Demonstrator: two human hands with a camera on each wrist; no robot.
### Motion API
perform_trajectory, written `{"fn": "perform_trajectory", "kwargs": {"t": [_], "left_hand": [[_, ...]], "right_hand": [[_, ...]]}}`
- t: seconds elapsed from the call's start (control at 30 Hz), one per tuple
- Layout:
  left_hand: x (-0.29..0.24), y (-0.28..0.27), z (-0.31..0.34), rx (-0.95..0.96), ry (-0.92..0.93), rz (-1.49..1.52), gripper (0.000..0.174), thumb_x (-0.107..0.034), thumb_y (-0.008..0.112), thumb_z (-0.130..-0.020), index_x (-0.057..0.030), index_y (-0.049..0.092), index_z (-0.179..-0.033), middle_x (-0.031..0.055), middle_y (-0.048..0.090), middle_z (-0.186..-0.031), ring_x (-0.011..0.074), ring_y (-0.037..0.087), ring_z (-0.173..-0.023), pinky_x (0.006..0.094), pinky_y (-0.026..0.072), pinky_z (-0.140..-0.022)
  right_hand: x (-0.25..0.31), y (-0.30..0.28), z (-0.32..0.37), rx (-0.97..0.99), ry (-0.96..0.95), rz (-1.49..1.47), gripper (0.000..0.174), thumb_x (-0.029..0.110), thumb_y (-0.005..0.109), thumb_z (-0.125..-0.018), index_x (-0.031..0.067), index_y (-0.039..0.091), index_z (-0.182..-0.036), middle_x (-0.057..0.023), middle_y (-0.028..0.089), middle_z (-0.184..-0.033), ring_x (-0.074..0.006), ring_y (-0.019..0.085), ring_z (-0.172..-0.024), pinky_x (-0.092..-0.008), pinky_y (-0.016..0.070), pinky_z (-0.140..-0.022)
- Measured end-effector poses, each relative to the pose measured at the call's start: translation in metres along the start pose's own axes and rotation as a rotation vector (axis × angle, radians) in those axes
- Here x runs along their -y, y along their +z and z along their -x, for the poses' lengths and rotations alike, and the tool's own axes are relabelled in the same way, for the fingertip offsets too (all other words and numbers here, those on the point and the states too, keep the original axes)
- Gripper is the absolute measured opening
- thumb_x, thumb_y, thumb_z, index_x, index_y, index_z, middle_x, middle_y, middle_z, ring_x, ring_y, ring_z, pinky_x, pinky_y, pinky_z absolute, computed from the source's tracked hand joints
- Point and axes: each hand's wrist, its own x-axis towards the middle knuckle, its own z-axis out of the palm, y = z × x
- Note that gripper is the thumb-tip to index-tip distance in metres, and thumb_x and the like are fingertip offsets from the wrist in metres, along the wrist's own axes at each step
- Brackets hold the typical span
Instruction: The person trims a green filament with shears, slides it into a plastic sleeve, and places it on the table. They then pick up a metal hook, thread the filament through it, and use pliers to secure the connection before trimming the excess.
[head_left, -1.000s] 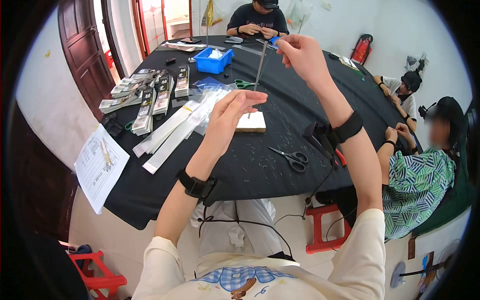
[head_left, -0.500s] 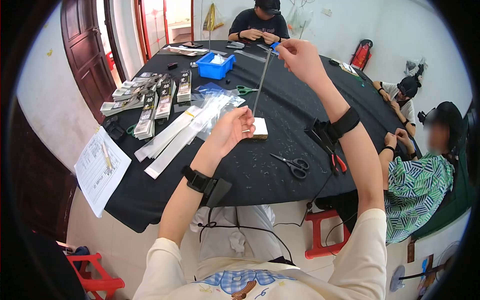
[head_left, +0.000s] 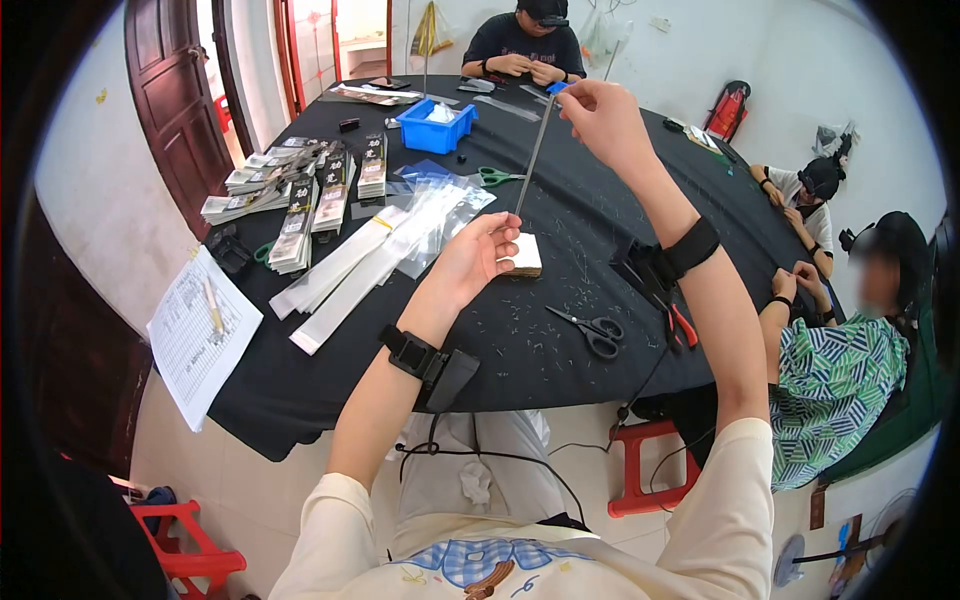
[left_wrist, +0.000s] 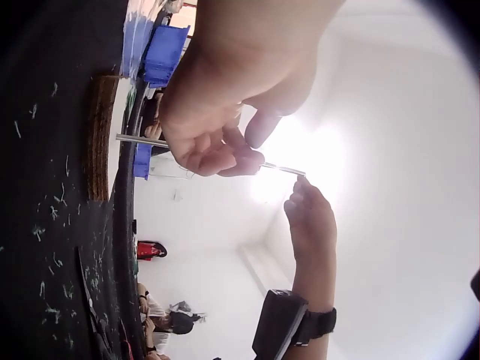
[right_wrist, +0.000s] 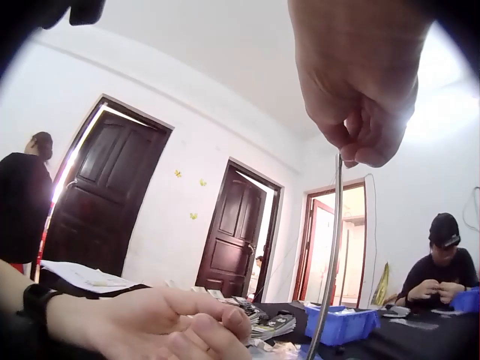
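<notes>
A thin metal rod point(head_left: 537, 150) rises at a slant over the table from near a square block point(head_left: 526, 255) with a white top. At its upper end my right hand point(head_left: 604, 112) pinches the tip between thumb and fingers, as the right wrist view shows the rod point(right_wrist: 334, 247) meeting the fingertips. My left hand point(head_left: 470, 258) is lower, its fingers loosely curled and overlapping the rod in the head view. Between that hand point(right_wrist: 165, 326) and the rod a gap shows in the right wrist view. I cannot tell if the left fingers pinch a fine strand.
Black-handled scissors point(head_left: 597, 332) and red-handled pliers point(head_left: 682, 328) lie near the front edge among scattered clippings. Clear plastic sleeves point(head_left: 375, 260), printed packets point(head_left: 297, 225) and a blue bin point(head_left: 437, 125) lie left and behind. Other people sit around the table.
My left fingers went from extended across the rod to curled, first dropping slightly, then coming back beside the rod. The right hand stays raised at the rod's top.
</notes>
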Motion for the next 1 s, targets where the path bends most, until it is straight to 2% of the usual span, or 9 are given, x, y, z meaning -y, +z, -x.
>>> {"fn": "perform_trajectory", "kwargs": {"t": [0.37, 0.77, 1.0], "left_hand": [[0.0052, -0.0076, -0.0019, -0.002, -0.003, 0.073, 0.018, -0.024, 0.051, -0.085, -0.0083, 0.052, -0.095, -0.0009, 0.056, -0.08, 0.0106, 0.051, -0.071, 0.0248, 0.0407, -0.064], [0.01, -0.0092, -0.0038, 0.003, 0.05, 0.129, 0.021, -0.023, 0.053, -0.084, -0.0062, 0.052, -0.097, -0.0019, 0.053, -0.075, 0.0107, 0.05, -0.069, 0.0249, 0.0389, -0.062], [0.0096, -0.01, -0.0032, 0.021, 0.059, 0.129, 0.021, -0.023, 0.052, -0.085, -0.007, 0.051, -0.098, -0.0002, 0.053, -0.078, 0.0123, 0.05, -0.071, 0.026, 0.0403, -0.064]], "right_hand": [[0.0016, 0.0012, 0.003, 0.024, -0.071, 0.077, 0.016, 0.01, 0.059, -0.077, -0.0042, 0.063, -0.074, -0.0168, 0.062, -0.065, -0.0261, 0.062, -0.058, -0.0322, 0.049, -0.057], [0.0051, 0.0046, 0.0091, -0.024, -0.05, 0.041, 0.016, 0.012, 0.059, -0.078, -0.0038, 0.063, -0.077, -0.0155, 0.063, -0.069, -0.0257, 0.063, -0.062, -0.0313, 0.0495, -0.061], [0.0015, 0.0047, 0.0096, -0.013, -0.037, 0.03, 0.017, 0.012, 0.057, -0.079, -0.0037, 0.064, -0.078, -0.0155, 0.063, -0.069, -0.0258, 0.063, -0.063, -0.0311, 0.0487, -0.062]]}}
